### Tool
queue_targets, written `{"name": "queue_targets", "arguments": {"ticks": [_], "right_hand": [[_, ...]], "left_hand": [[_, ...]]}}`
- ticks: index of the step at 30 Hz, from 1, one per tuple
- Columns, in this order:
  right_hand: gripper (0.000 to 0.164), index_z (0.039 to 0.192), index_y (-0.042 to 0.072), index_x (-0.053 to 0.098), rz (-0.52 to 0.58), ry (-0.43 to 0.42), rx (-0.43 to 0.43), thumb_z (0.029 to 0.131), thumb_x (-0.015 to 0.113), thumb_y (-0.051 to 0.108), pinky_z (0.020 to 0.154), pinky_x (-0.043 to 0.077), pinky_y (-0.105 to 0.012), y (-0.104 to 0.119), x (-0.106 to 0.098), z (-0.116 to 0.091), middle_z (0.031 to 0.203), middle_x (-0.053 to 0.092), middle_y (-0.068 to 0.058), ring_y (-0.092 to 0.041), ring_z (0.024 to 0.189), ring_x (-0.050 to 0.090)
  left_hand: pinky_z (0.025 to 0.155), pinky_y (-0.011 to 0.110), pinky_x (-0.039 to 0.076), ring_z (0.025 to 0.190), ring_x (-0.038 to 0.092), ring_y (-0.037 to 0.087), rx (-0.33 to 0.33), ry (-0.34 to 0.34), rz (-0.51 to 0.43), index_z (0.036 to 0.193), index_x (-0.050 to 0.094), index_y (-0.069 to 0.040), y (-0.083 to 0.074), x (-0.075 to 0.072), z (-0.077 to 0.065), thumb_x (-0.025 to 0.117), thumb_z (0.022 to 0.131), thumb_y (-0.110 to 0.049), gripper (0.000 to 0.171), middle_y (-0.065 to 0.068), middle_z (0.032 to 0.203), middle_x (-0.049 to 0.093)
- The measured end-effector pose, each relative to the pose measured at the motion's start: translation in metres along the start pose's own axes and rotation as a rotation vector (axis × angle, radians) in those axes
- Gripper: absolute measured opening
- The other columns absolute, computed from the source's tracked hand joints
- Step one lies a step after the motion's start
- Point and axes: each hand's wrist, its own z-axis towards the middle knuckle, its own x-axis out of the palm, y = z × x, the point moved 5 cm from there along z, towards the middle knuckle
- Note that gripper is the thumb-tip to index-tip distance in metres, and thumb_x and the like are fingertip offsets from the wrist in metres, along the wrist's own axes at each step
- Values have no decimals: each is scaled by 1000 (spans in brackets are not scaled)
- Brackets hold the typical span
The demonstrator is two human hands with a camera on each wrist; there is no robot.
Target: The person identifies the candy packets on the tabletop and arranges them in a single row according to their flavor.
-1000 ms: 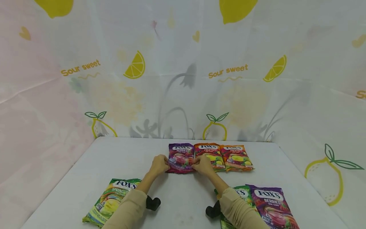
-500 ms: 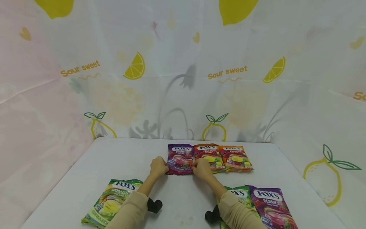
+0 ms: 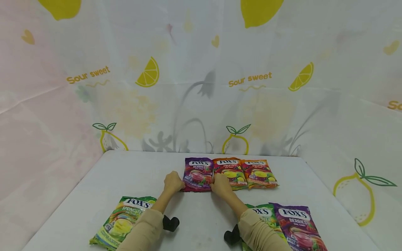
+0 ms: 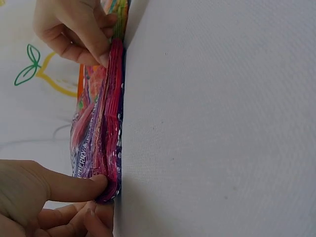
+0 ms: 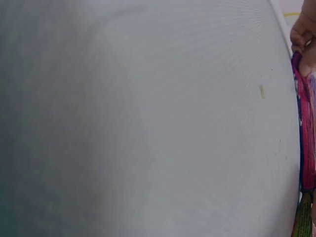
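A purple bag of Fox's Berries candy (image 3: 198,172) lies face up near the far edge of the white table. My left hand (image 3: 173,182) pinches its near left corner, thumb on top and fingers beneath, as the left wrist view shows. At the near right corner my right hand (image 3: 221,184) pinches the bag's edge. That hand partly covers an orange Fox's Fruits bag (image 3: 231,170) beside it. A second Fruits bag (image 3: 259,174) completes the row on the right. The right wrist view catches only the bag's crimped edge (image 5: 307,143) and little of the right hand.
A green Spring Tea bag (image 3: 120,223) lies at the front left, partly under the left sleeve. At the front right, another green bag (image 3: 267,219) is partly covered by the right sleeve, with a second purple Berries bag (image 3: 299,226) against it. A lemon-print cloth (image 3: 201,104) hangs behind.
Both hands have drawn slightly nearer along the purple bag's sides, and their fingers look more curled at its near corners. The bag itself stays almost in place.
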Motion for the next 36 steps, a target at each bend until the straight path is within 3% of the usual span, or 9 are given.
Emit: {"name": "queue_targets", "arguments": {"ticks": [5, 10, 15, 19, 27, 36], "right_hand": [[16, 69, 2, 59, 27, -42, -30, 80, 71, 3, 49, 38, -21, -2, -1, -3, 63, 54, -3, -12, 56, 46], [12, 73, 3, 61, 174, -56, -19, 80, 71, 4, 53, 41, -21, -10, 1, -5, 67, 55, -2, -12, 60, 46], [8, 79, 1, 63, 317, -72, 11, 82, 69, 5, 53, 42, -21, -12, -3, -8, 69, 57, -3, -11, 60, 48], [8, 82, -3, 66, 358, -100, -5, 83, 68, 5, 52, 43, -22, -7, -10, -9, 71, 61, -6, -11, 60, 50], [11, 80, -4, 66, 423, -123, -84, 81, 71, 6, 55, 45, -21, 1, -16, -12, 73, 65, -8, -12, 63, 55], [15, 85, -7, 67, 510, -74, -150, 84, 68, 8, 59, 48, -19, -5, -25, -18, 79, 67, -14, -19, 68, 62]], "left_hand": [[55, 35, 50, 62, 51, 23, 24, -14, -2, 74, 55, 7, -2, 1, -4, 70, 63, 2, 19, 15, 67, 57], [50, 33, 45, 56, 48, 21, 97, -81, -6, 66, 53, 3, -4, 4, -11, 65, 64, 5, 12, 12, 60, 55], [54, 36, 49, 60, 55, 24, 138, -172, -38, 70, 60, 7, -3, 1, -17, 66, 64, 6, 8, 16, 67, 62], [59, 40, 50, 65, 58, 27, 183, -224, -78, 77, 63, 9, -5, -3, -21, 71, 68, 4, 13, 19, 73, 64], [59, 32, 50, 64, 58, 20, 229, -175, -190, 83, 66, 8, -11, -4, -26, 74, 74, 0, 14, 12, 72, 64], [59, 29, 53, 65, 65, 22, 354, -101, -314, 83, 67, 8, -23, -2, -34, 75, 73, 0, 15, 15, 74, 68]]}}
